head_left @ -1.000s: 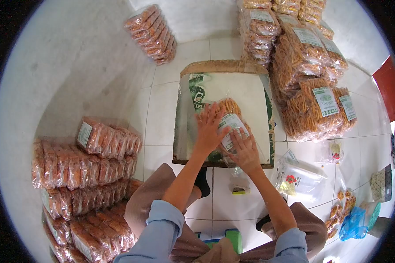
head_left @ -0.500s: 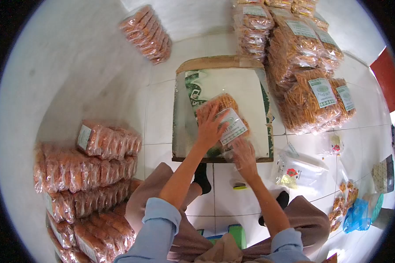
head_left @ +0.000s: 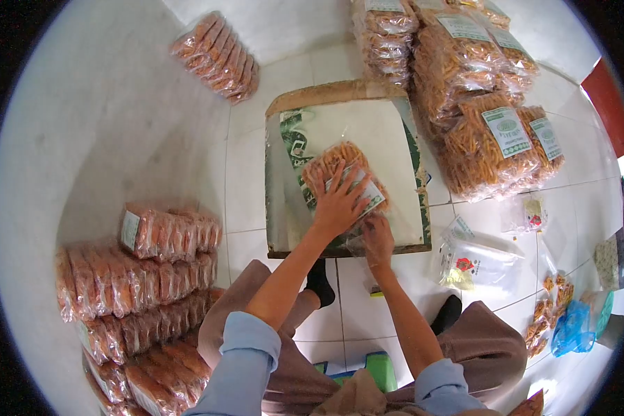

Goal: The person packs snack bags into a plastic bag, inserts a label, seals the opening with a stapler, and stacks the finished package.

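A clear plastic snack bag [head_left: 347, 154] of brown sticks with a white-and-green label lies tilted on a white-topped box [head_left: 388, 128] with worn cardboard edges. Across its label rests my left hand [head_left: 340, 206], palm down with fingers spread, pressing on the bag without gripping it. My right hand [head_left: 378, 243] is closed at the bag's near end, where loose clear plastic shows at its fingers. The label is partly hidden under my left hand.
Stacked snack bags [head_left: 489, 142] stand at the right rear. Reddish-brown packs [head_left: 128, 281] are piled on the left, and another pack stack [head_left: 218, 59] stands by the wall. Clear plastic packaging [head_left: 485, 263] and a blue plastic bag [head_left: 574, 329] lie on the right floor.
My left hand has shifted onto the label, covering more of it. The fingers of my right hand have drawn in at the bag's near end. The view has shifted slightly.
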A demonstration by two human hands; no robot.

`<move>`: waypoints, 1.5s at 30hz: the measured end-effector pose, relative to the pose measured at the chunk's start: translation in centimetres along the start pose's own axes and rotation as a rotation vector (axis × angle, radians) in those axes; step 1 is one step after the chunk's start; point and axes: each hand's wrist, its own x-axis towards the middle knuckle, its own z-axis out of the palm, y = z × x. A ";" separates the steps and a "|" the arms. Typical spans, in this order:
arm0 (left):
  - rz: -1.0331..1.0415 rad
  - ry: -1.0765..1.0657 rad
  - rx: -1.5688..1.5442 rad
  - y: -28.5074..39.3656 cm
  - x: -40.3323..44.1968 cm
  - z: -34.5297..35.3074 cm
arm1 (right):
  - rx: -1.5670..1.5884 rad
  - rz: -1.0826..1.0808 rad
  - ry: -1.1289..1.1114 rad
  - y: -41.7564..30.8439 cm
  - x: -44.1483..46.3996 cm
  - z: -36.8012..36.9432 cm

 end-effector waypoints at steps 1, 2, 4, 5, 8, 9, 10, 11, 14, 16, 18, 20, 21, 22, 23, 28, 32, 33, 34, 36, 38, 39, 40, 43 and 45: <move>0.005 0.007 -0.001 0.1 0.3 -0.3 | 0.013 0.000 0.039 -0.1 -0.7 -1.1; -0.016 0.028 -0.006 0.4 0.4 -0.6 | 0.026 0.001 0.076 -0.1 -1.0 -1.9; -0.039 0.040 -0.015 1.2 0.4 -0.8 | 0.001 0.016 0.059 0.5 -1.2 -2.2; -0.037 0.011 -0.077 1.9 0.4 -0.7 | -0.020 0.034 0.040 0.7 -1.5 -2.2; -0.024 -0.011 -0.097 2.9 0.1 -0.1 | 0.164 0.050 -0.103 0.1 -1.6 -2.1; -0.006 -0.007 -0.059 3.1 0.1 -0.1 | 0.165 0.049 -0.104 0.4 -1.3 -2.0; -0.006 -0.007 -0.058 3.1 0.2 -0.2 | 0.111 -0.060 -0.090 0.7 -0.9 -1.7; 0.016 -0.014 -0.077 3.1 0.1 -0.1 | 0.060 -0.165 -0.076 1.0 -0.6 -1.4; 0.039 -0.021 -0.087 2.9 0.0 -0.6 | 0.956 0.280 -0.002 -2.7 1.7 -1.4; 0.041 -0.002 -0.078 2.5 0.3 -0.6 | 0.659 0.110 -0.032 -0.7 1.7 -1.3; 0.048 0.028 -0.162 1.9 0.4 -0.4 | 0.060 -0.209 -0.114 0.6 0.8 -1.4; -0.095 0.149 -0.353 0.6 0.5 -0.4 | 0.059 0.264 -0.100 -0.3 0.4 -2.1; -0.228 0.255 -0.549 -0.1 0.3 -0.2 | 0.062 0.260 -0.108 0.2 -0.1 -2.0; -0.233 0.255 -0.547 -0.8 -0.2 0.0 | 0.147 0.205 -0.106 0.7 -0.7 -1.9; -0.355 0.296 -0.502 -1.4 -0.7 0.3 | 0.231 0.153 -0.102 1.3 -1.2 -1.8; -0.327 0.180 -0.332 -1.5 -2.2 0.9 | 0.065 -0.245 -0.186 0.7 -0.1 -0.1; -0.249 0.208 -0.297 -1.1 -2.1 0.9 | 0.109 -0.176 -0.259 -0.5 0.6 0.0; -0.235 0.211 -0.292 -1.2 -2.1 0.8 | 0.112 -0.175 -0.266 0.0 0.4 0.5; -0.241 0.211 -0.290 -1.2 -2.2 0.7 | 0.074 -0.194 -0.247 0.4 0.2 1.1; -0.250 0.136 -0.327 -1.5 -2.1 0.5 | 0.035 -0.222 -0.232 0.7 0.3 1.2; -0.234 0.177 -0.366 -2.4 -2.0 1.0 | 0.003 -0.330 -0.343 0.3 0.5 0.2; -0.215 0.212 -0.403 -2.9 -1.9 1.3 | -0.002 -0.344 -0.355 0.4 0.4 -0.7; -0.229 0.230 -0.406 -3.3 -1.7 1.1 | -0.095 -0.323 -0.401 0.5 0.0 -1.9; -0.439 0.542 -0.686 -3.9 -2.3 1.0 | -0.318 -0.302 -0.426 -0.8 -1.3 -4.4; -0.456 0.417 -0.776 -3.8 -3.2 1.4 | -0.442 -0.285 -0.388 -1.1 -1.5 -4.7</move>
